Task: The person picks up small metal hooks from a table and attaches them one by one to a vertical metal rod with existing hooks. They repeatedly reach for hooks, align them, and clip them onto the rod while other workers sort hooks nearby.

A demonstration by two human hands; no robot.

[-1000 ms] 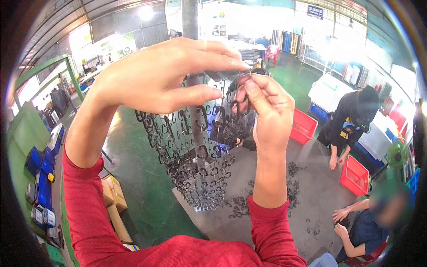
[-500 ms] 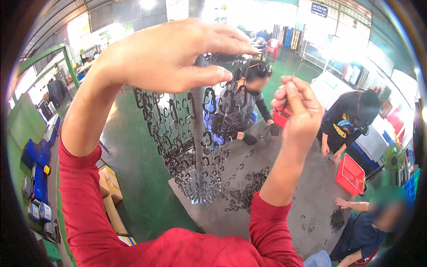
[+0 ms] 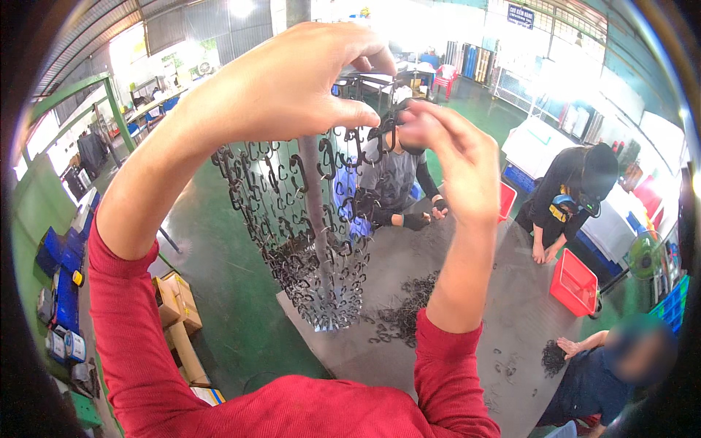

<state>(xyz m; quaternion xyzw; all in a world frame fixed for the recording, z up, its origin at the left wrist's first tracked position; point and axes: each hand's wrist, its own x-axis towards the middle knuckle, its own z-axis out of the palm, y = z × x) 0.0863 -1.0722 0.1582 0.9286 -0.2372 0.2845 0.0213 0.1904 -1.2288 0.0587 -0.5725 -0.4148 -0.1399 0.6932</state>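
Observation:
In front of me hangs a tall round cluster of black C-shaped hooks (image 3: 281,182), strung in rows around a grey upright post (image 3: 314,197). My left hand (image 3: 292,91) arches over the top of this cluster. Its thumb points right and is spread from the bent fingers; nothing shows in its grip. My right hand (image 3: 464,164) comes in from the right, with thumb and fingertips drawn together beside a black hook (image 3: 389,142) at the cluster's upper right edge. Blur hides what those fingertips pinch.
Loose black pieces (image 3: 409,310) lie heaped on the grey table (image 3: 467,358). A gloved person (image 3: 394,179) sits across it; another person (image 3: 573,190) stands at the right near a red basket (image 3: 575,283). A third person (image 3: 595,379) touches a small black pile (image 3: 553,358). Cardboard boxes (image 3: 179,303) stand left.
My right hand has moved left to the cluster's edge. My left hand has shifted slightly left, its fingers bending down more. Across the table, the gloved person's hands have come together.

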